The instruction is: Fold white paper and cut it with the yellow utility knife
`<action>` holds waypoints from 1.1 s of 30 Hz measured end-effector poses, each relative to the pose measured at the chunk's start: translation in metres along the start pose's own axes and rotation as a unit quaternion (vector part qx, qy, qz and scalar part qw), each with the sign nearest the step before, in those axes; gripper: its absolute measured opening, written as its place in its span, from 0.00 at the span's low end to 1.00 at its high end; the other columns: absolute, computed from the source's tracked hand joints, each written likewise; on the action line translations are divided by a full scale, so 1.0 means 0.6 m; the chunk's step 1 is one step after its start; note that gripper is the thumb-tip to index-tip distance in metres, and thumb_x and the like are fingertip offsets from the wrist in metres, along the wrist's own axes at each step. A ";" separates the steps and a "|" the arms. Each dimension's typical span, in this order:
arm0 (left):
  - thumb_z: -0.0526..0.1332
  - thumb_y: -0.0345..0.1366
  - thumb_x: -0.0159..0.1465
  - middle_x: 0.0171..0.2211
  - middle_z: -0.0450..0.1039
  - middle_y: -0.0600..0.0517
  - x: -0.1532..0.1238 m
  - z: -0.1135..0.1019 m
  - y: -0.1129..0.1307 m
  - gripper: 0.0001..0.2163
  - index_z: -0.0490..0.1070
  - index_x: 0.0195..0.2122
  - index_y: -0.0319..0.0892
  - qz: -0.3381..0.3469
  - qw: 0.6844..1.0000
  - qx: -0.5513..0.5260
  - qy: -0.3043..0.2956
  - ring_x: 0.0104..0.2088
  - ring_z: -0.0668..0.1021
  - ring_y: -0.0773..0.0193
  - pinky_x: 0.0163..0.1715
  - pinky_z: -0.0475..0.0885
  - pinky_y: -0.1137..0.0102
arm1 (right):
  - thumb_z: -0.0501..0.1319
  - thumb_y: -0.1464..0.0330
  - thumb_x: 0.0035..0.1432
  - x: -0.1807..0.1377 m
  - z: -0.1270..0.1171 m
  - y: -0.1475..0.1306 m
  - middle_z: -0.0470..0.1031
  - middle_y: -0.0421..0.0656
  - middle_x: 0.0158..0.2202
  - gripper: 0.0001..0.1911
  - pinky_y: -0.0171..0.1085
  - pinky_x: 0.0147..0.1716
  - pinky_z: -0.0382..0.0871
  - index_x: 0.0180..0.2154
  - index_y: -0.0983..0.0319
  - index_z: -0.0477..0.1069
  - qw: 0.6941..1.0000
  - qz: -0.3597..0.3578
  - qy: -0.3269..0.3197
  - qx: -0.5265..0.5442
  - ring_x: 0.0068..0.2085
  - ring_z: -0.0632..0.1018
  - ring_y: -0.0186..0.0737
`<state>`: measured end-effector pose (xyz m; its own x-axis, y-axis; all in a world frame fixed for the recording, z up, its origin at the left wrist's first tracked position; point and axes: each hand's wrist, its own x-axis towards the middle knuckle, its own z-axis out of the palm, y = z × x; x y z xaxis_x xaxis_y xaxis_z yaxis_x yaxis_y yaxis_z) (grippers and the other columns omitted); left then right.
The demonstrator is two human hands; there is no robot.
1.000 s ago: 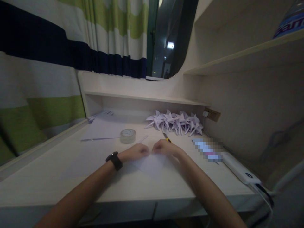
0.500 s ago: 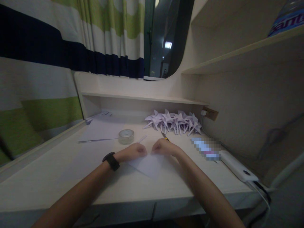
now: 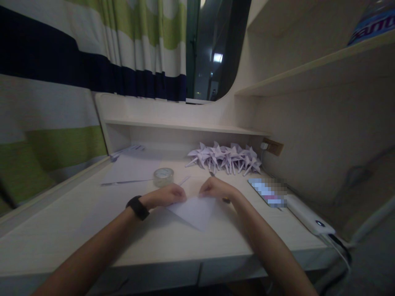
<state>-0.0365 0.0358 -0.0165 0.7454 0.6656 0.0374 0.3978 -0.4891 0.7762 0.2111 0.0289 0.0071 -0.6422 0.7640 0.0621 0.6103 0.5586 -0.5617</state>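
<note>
A folded sheet of white paper [image 3: 194, 211] lies on the desk in front of me, one corner pointing toward the desk's front edge. My left hand [image 3: 169, 195], with a black watch on its wrist, pinches the paper's far left edge. At the far right edge my right hand [image 3: 214, 188] grips the same sheet with bent fingers. A utility knife [image 3: 226, 200] lies partly hidden beneath my right hand. Just beyond my left hand is a thin white paper strip or stick [image 3: 185, 180], and a roll of clear tape [image 3: 163, 176] sits behind it.
White paper pinwheels [image 3: 226, 158] are piled at the back of the desk. Loose paper sheets [image 3: 131, 166] lie at the left. A phone [image 3: 262, 191] and a white power strip or power bank [image 3: 308, 216] with cables line the right side. A bottle [image 3: 375, 26] stands on the upper shelf.
My hands have moved slightly apart, the left one shifting left. More of the paper's far edge shows between them, and the knife's near end now shows beside my right wrist.
</note>
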 end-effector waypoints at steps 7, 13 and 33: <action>0.60 0.45 0.59 0.25 0.72 0.51 -0.042 -0.029 0.012 0.14 0.73 0.28 0.38 -0.018 0.999 -0.045 -0.016 0.25 0.70 0.65 0.26 0.62 0.72 | 0.61 0.64 0.49 -0.004 -0.007 0.005 0.77 0.43 0.25 0.13 0.30 0.25 0.61 0.29 0.68 0.80 0.999 0.010 0.010 0.042 0.25 0.71 0.34; 0.62 0.45 0.57 0.29 0.77 0.48 -0.084 -0.074 0.017 0.12 0.75 0.27 0.41 -0.036 0.997 -0.063 -0.004 0.28 0.75 0.63 0.27 0.64 0.72 | 0.62 0.63 0.47 -0.010 -0.024 0.023 0.75 0.43 0.22 0.13 0.30 0.23 0.60 0.27 0.68 0.79 0.997 0.029 0.040 0.057 0.24 0.69 0.33; 0.65 0.42 0.57 0.26 0.76 0.46 0.032 -0.006 0.008 0.13 0.73 0.32 0.35 -0.020 0.834 -0.424 0.351 0.24 0.76 0.62 0.24 0.69 0.71 | 0.68 0.58 0.43 0.032 0.048 0.015 0.72 0.40 0.19 0.18 0.31 0.23 0.59 0.25 0.68 0.77 0.932 0.046 0.185 0.309 0.21 0.67 0.29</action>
<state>-0.0219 0.0484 -0.0102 0.1250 0.9838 0.1282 -0.3288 -0.0808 0.9409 0.1908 0.0394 -0.0204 -0.3259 0.9228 0.2057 0.1978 0.2793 -0.9396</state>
